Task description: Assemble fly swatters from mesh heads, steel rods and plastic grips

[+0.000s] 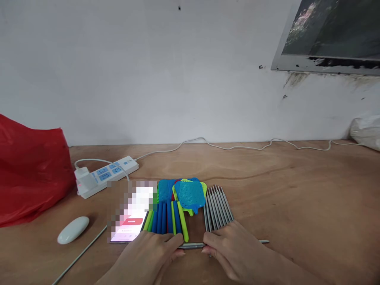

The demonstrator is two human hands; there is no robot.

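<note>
Fingers (173, 240) of the left hand (148, 259) and the right hand (237, 255) are closed in a pinch on a single thin metal rod (192, 246). The rod lies crosswise near the front edge of the wooden counter (297, 198), and its far end pokes out past the right hand.

Just behind the right hand's fingertips sits a bundle of grey rods (218, 208), laid side by side and fanning slightly toward the wall. Just beside it, behind the left hand, is a pile of plastic fly swatters (190, 194) with blue and yellow-green mesh heads and blue, green and red handles. The pieces overlap, so counts are rough: perhaps eight rods in the bundle and three or four swatter heads.

To the left of the swatters and touching them, a phone (130, 223) lies face up with its screen lit. A red bar shows on it, but the screen is blurred and no text can be read.

Farther left are one white mouse (73, 229) and one long rod (80, 255) running off the front edge. One white power strip (108, 173) with blue socket faces and a plug in its near end lies toward the back, and its cable (237, 147) trails along the back edge. A red plastic bag (29, 174) fills the counter's left end and a whitish bag (366, 130) sits at the back right corner.
</note>
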